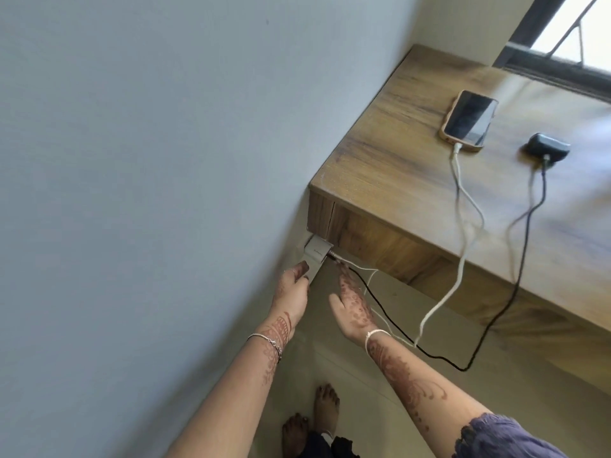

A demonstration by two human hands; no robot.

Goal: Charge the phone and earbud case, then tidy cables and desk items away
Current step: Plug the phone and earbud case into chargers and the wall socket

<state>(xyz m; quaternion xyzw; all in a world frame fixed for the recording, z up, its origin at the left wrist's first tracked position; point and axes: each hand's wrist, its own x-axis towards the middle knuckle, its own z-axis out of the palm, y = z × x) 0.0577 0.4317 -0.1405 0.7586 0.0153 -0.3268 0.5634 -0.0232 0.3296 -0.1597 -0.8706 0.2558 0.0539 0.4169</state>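
A phone (468, 120) in a tan case lies face up on the wooden desk (380, 166), with a white cable (463, 246) plugged into its near end. To its right sits a black earbud case (545, 147) with a black cable (525, 226) plugged in. Both cables hang over the desk's front edge and run to a white charger block (316, 253) at the wall under the desk corner. My left hand (295, 289) grips the charger's lower end. My right hand (350, 302) reaches with straight fingers to the cable plugs at the charger's side.
A grey wall fills the left. A dark-framed window (562, 44) stands behind the desk at the top right. Below is a beige floor, with my bare feet (310, 421) at the bottom.
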